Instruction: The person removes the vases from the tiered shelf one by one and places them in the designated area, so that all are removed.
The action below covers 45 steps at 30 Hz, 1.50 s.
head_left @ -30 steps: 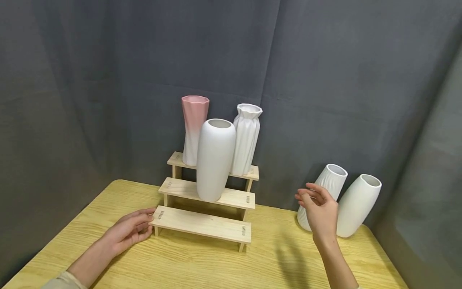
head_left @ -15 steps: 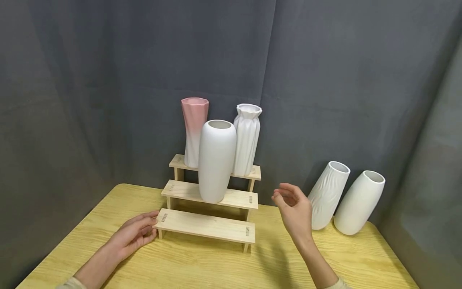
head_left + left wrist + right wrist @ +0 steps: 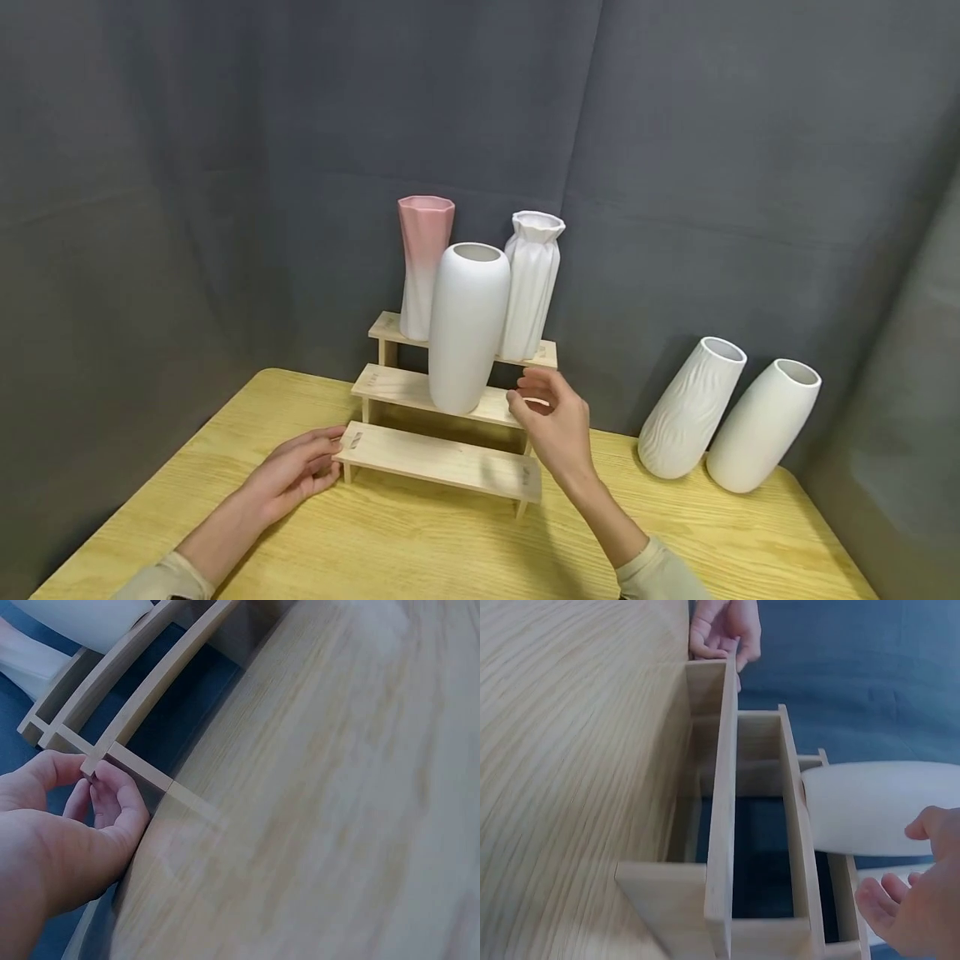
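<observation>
A three-step wooden stand (image 3: 438,457) stands on the table. My left hand (image 3: 300,471) holds the left end of its lowest step; in the left wrist view the fingers (image 3: 124,799) curl around that corner. On the middle step stands a smooth white vase (image 3: 468,333). My right hand (image 3: 555,421) hovers in front of the stand's right side, near this vase, fingers loosely bent and holding nothing. In the right wrist view a gap shows between the right hand (image 3: 919,892) and the smooth vase (image 3: 877,806). The top step bears a pink-and-white vase (image 3: 425,267) and a pleated white vase (image 3: 532,287).
On the wooden table (image 3: 420,550), to the right, a wavy-ribbed white vase (image 3: 692,408) and another smooth white vase (image 3: 763,427) lean back against the grey curtain (image 3: 735,167). The curtain surrounds the table's back and sides.
My right hand has moved left, away from the two leaning vases, to the right side of the stand. The left hand keeps its place at the lowest step. The view has shifted slightly.
</observation>
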Motion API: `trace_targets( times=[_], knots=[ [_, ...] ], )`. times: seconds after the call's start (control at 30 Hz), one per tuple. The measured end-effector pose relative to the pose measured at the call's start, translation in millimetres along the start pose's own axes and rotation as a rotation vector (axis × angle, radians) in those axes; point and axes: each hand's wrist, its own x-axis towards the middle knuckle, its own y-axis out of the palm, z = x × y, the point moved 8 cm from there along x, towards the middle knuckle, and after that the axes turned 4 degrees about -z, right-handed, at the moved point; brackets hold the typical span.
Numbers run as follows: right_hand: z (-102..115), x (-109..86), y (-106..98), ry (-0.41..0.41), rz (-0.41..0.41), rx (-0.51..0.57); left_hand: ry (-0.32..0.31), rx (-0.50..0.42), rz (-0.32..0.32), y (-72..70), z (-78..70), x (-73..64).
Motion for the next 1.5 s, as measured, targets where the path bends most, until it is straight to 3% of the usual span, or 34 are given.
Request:
trace_targets(
  times=[0.23,0.47,0.97,1.27,1.5],
  knots=[
    [-3.6,6.9,27.1,0.066,0.043,0.071,-0.020,-0.057,-0.014,2.7,-0.9,4.8],
    [-10.8,13.6,46.4,0.134,0.067,0.037,-0.008,-0.067,-0.013,3.1,-0.6,5.5],
    [-14.8,20.2,62.6,0.153,0.089,-0.032,0.009,-0.041,0.007,5.7,-0.6,10.0],
    [-23.7,10.6,76.1,0.233,0.142,0.210,-0.005,-0.045,0.007,-5.0,2.5,1.0],
    [-20.9,15.1,78.0,0.227,0.156,0.256,0.004,-0.056,0.016,-2.1,0.1,3.5]
  ],
)
